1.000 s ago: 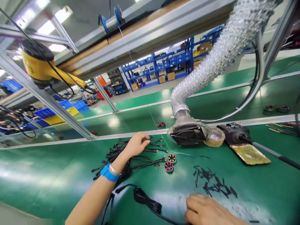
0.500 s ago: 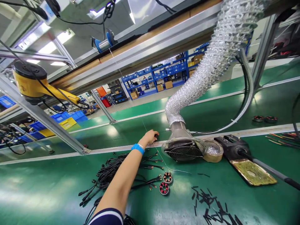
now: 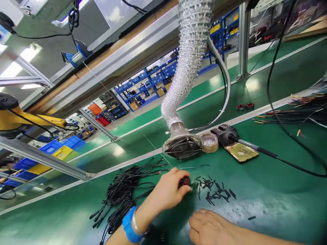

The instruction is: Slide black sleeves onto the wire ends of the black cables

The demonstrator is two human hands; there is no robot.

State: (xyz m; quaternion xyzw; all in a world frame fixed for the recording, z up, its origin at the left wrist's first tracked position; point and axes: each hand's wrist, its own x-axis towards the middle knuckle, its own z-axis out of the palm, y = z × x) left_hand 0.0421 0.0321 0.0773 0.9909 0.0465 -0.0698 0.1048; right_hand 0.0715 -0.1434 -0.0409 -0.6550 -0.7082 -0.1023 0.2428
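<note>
My left hand (image 3: 170, 190), with a blue band at the wrist, is closed round a small black motor stator (image 3: 184, 181) with red windings. It holds the stator above the green bench, just left of a scatter of short black tube pieces (image 3: 214, 190). My right hand (image 3: 211, 227) is low at the front, below the tube pieces. Its fingers point left, lie loosely bent, and show nothing in them. A bundle of black cables (image 3: 125, 194) with bared wire ends lies left of my left forearm.
A fume extractor hood (image 3: 182, 146) hangs from a silver flexible duct (image 3: 187, 61). Beside it are a round tin (image 3: 209, 142) and a soldering iron stand (image 3: 224, 133) with a yellow sponge (image 3: 241, 151). Two more stators (image 3: 245, 106) sit on the far ledge. Loose wires lie right.
My left hand has come back from the far ledge to the near bench, with the stator in it. My right hand has come into view. The camera view has turned right.
</note>
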